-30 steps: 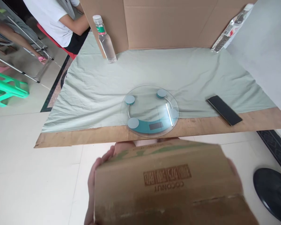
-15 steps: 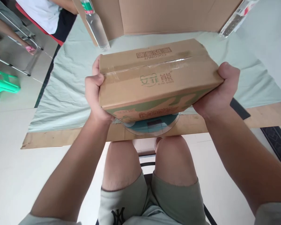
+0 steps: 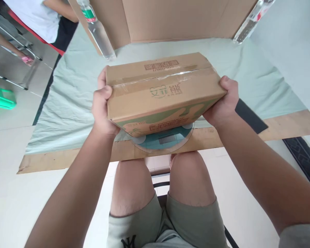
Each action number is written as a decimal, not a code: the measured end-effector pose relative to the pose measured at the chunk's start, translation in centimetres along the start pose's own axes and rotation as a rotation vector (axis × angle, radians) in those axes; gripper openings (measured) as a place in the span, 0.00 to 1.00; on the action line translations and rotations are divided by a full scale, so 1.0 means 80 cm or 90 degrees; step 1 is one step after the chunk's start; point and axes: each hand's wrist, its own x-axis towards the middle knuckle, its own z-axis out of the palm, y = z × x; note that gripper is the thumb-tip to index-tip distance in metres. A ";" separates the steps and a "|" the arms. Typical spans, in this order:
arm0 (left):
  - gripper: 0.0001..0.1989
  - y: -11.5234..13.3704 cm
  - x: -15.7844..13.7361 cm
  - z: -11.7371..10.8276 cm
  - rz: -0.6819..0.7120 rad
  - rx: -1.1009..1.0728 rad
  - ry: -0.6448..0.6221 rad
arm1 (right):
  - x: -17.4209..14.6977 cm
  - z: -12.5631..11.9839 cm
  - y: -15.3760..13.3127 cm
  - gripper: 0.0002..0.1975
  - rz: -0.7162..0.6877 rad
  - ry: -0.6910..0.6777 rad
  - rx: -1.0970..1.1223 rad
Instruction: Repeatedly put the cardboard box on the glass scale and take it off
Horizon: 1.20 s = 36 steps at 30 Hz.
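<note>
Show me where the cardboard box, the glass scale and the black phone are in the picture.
cardboard box (image 3: 160, 93): head view, on its taped top face.
glass scale (image 3: 165, 142): head view, on the near rim below the box.
black phone (image 3: 250, 117): head view, on the part visible beyond the right wrist.

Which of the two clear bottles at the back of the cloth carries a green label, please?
The bottle on the left, beyond the left hand; the bottle on the right shows a red and white label.

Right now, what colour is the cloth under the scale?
Pale grey-green, plain and wrinkled; the head view shows the cloth beneath the scale.
</note>
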 end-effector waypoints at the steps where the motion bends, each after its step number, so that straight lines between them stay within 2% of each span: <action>1: 0.32 0.002 -0.002 -0.003 -0.010 0.015 0.016 | -0.001 -0.002 0.000 0.38 -0.010 0.006 0.005; 3: 0.35 0.011 -0.015 -0.012 -0.019 0.032 0.067 | -0.014 -0.006 -0.003 0.29 -0.026 0.059 0.031; 5: 0.31 0.023 -0.048 -0.024 0.000 0.022 0.134 | -0.049 -0.012 -0.010 0.20 -0.007 0.161 0.090; 7: 0.21 0.029 -0.104 -0.035 0.021 0.006 0.191 | -0.109 -0.014 -0.017 0.14 0.036 0.276 0.155; 9: 0.11 0.024 -0.172 -0.047 0.030 0.005 0.223 | -0.183 -0.011 -0.020 0.17 0.062 0.342 0.144; 10: 0.11 0.016 -0.206 -0.052 0.033 0.006 0.228 | -0.221 -0.007 -0.020 0.20 0.069 0.335 0.082; 12: 0.18 -0.005 -0.264 -0.064 0.057 0.089 0.198 | -0.287 0.003 -0.018 0.21 0.083 0.299 -0.057; 15: 0.23 -0.036 -0.310 -0.082 0.079 0.255 0.088 | -0.337 0.019 -0.012 0.21 0.015 0.152 -0.236; 17: 0.23 -0.048 -0.314 -0.091 0.081 0.335 0.025 | -0.338 0.026 -0.010 0.21 -0.059 0.062 -0.338; 19: 0.21 -0.051 -0.307 -0.095 0.083 0.381 -0.011 | -0.327 0.029 -0.008 0.21 -0.083 0.048 -0.374; 23: 0.19 -0.043 -0.290 -0.092 0.099 0.423 -0.053 | -0.311 0.030 -0.002 0.20 -0.045 0.095 -0.406; 27: 0.18 -0.037 -0.290 -0.089 0.119 0.453 -0.084 | -0.322 0.032 0.004 0.14 0.007 0.136 -0.420; 30: 0.18 -0.039 -0.295 -0.090 0.113 0.457 -0.091 | -0.329 0.028 0.001 0.14 0.061 0.136 -0.388; 33: 0.18 -0.040 -0.282 -0.087 0.107 0.409 -0.031 | -0.313 0.014 -0.001 0.18 0.157 0.126 -0.351; 35: 0.17 -0.037 -0.251 -0.081 0.185 0.357 0.044 | -0.281 0.001 0.003 0.14 0.194 0.164 -0.342; 36: 0.13 -0.034 -0.230 -0.076 0.232 0.332 0.072 | -0.259 -0.006 0.007 0.10 0.188 0.192 -0.322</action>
